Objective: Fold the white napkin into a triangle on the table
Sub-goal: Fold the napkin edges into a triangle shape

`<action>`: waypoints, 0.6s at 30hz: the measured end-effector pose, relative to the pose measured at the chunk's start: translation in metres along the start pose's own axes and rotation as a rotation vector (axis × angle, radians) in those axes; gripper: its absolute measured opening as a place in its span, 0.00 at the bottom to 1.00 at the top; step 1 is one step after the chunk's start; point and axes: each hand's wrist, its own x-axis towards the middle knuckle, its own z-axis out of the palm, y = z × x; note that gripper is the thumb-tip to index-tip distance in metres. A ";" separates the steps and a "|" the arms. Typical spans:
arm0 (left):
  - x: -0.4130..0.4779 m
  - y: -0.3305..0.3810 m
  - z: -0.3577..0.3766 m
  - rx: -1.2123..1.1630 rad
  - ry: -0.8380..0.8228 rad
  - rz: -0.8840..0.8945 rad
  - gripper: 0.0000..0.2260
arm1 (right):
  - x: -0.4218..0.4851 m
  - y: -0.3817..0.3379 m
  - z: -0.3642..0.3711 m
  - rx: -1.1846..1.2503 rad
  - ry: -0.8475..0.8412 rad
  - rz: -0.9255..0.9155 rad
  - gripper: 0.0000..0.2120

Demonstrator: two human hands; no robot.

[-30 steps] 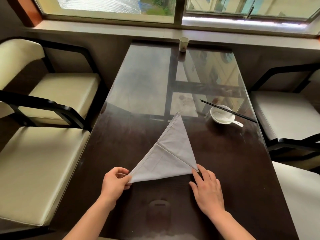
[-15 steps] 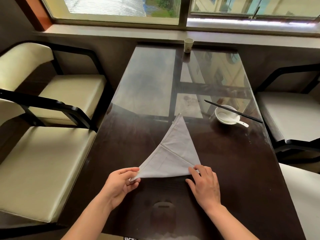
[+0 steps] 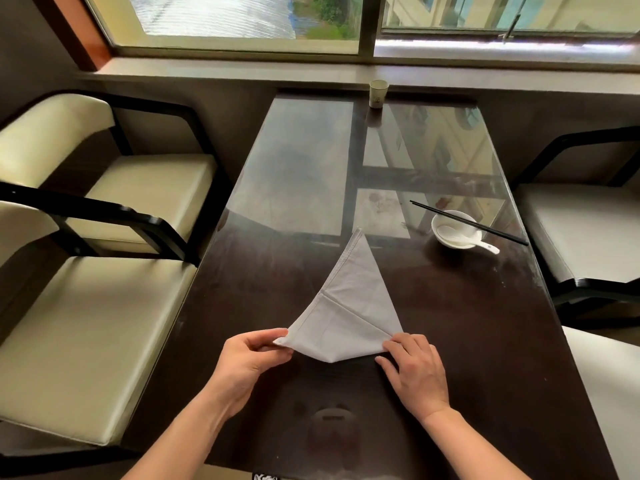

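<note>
The white napkin (image 3: pixel 349 310) lies on the dark glass-topped table (image 3: pixel 467 341) as a tall triangle, its point aimed away from me and a crease running across it. My left hand (image 3: pixel 251 363) pinches the napkin's near left corner between thumb and fingers, and that corner is lifted a little. My right hand (image 3: pixel 417 372) rests with its fingertips pressed on the near right corner. The napkin's near edge sags into a curve between the two hands.
A white bowl (image 3: pixel 453 232) holding a white spoon, with black chopsticks (image 3: pixel 471 223) laid across it, sits at the right of the table. A paper cup (image 3: pixel 378 93) stands at the far edge. Cream-cushioned chairs (image 3: pixel 104 323) flank both sides.
Both hands drew closer together along the napkin's near edge. The left hand lifted its corner inward, so the straight near edge now sags into a curve.
</note>
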 end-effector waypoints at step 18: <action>0.009 0.022 0.004 0.516 -0.113 0.361 0.10 | 0.008 -0.004 -0.010 -0.017 -0.067 0.012 0.15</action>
